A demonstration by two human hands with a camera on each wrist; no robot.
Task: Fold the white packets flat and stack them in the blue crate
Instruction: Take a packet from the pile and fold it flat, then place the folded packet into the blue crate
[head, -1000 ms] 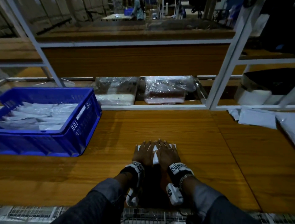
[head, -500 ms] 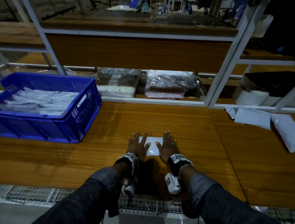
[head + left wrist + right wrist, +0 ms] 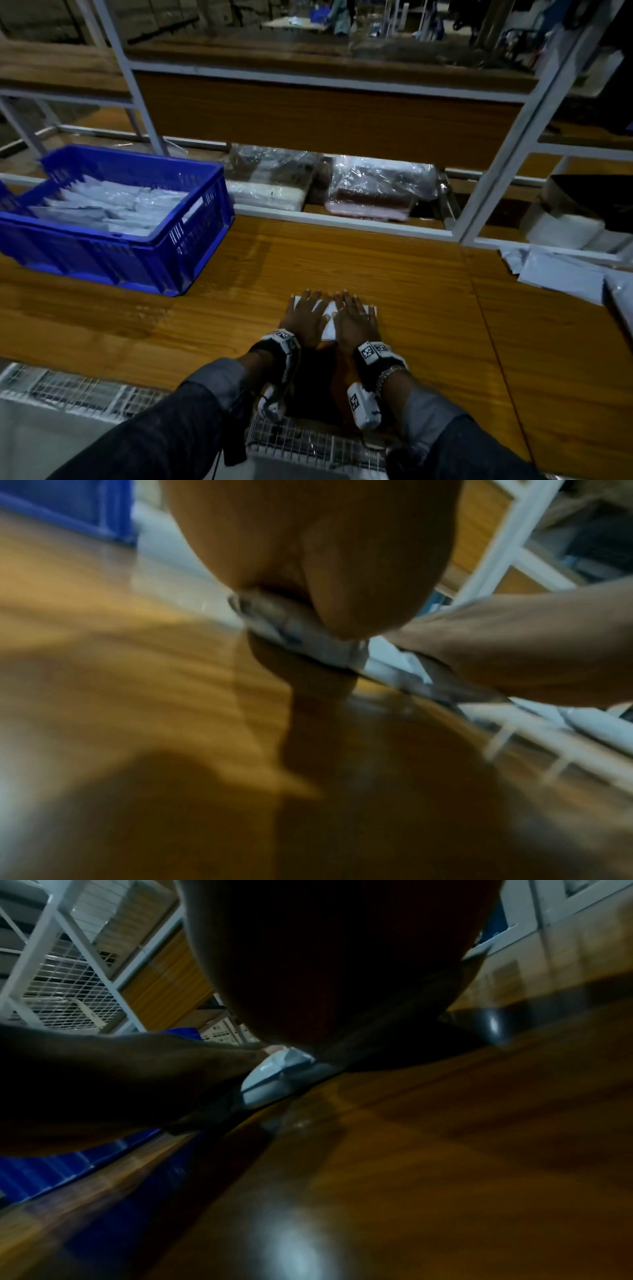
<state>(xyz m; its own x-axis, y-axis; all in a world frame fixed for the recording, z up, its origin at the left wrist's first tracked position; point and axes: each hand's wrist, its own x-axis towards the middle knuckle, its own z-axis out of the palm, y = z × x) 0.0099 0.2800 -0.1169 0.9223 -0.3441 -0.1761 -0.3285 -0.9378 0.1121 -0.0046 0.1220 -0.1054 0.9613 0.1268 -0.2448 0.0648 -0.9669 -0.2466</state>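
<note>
Wooden workbench [image 3: 394, 274] fills the middle of the head view, under a white-framed shelf rack [image 3: 496, 164]. Low centre, both palms lie flat on one white packet [image 3: 329, 320]: left hand [image 3: 305, 320] on its left half, right hand [image 3: 356, 322] on its right half, fingers straight and spread, pressing it to the wood, gripping nothing. At left sits the blue crate [image 3: 191, 246], already holding flattened white packets [image 3: 113, 209]. More loose packets [image 3: 561, 277] lie at the right edge. Behind, two clear-wrapped bundles [image 3: 380, 192] rest on the low shelf. Both wrist views are dim and blurred; they show only a sliver of packet under the palms.
</note>
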